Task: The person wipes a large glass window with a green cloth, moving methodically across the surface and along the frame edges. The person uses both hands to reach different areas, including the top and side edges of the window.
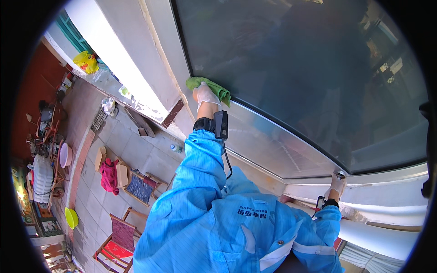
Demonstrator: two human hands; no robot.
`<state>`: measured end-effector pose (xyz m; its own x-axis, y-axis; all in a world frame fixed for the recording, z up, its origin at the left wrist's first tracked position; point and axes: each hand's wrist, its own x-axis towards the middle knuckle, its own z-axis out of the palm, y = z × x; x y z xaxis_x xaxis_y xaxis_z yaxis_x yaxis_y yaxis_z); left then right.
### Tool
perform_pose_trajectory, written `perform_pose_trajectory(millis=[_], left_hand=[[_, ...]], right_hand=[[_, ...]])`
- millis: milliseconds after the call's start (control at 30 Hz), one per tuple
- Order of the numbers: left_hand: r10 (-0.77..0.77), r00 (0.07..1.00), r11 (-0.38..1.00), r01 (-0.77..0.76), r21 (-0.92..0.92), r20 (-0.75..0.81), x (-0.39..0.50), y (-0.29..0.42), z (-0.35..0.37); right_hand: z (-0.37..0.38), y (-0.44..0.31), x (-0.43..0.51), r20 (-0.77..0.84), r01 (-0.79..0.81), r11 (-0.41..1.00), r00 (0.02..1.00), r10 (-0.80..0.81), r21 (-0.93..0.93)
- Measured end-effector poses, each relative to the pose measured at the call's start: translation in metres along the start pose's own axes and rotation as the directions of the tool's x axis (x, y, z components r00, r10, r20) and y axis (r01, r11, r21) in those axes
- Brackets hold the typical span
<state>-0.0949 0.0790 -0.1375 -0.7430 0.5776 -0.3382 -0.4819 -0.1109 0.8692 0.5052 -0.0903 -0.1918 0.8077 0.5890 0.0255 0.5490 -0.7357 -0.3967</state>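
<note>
My left hand (pixel 207 95), in a thin translucent glove, grips a folded green cloth (pixel 223 92). The cloth lies against the lower left corner of a large dark glass pane (pixel 273 68), where the black seal meets the metal frame. My right hand (pixel 337 186), gloved likewise, is at the far lower corner of the pane. Its fingers close around a small shiny metal handle (pixel 340 174) on the frame. Below the glass is a silver lower panel (pixel 259 143). Both wrists wear black straps; a black box-shaped device (pixel 221 124) sits on the left one.
A white wall edge (pixel 153 51) stands left of the pane. On the paved yard are folding stools (pixel 123 232), a cardboard box (pixel 122 174) with a magenta cloth (pixel 109 175), a bottle (pixel 176 148), a yellow-green basin (pixel 71 218), a pink basin (pixel 66 155) and a loaded cart (pixel 43 177).
</note>
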Motion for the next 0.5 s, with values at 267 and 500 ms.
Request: perform_pose_trajectory(millis=[267,500], left_hand=[[0.009,1.0,0.998,-0.01,0.059,0.018,-0.008,0.008,-0.011],[0.044,0.996,0.938,-0.066,0.34,0.074,-0.027,0.024,-0.021]], right_hand=[[0.019,0.029,0.025,-0.014,0.085,0.995,0.996,-0.086,-0.047],[0.009,0.014,0.01,-0.053,0.078,0.994,0.995,-0.082,-0.071]])
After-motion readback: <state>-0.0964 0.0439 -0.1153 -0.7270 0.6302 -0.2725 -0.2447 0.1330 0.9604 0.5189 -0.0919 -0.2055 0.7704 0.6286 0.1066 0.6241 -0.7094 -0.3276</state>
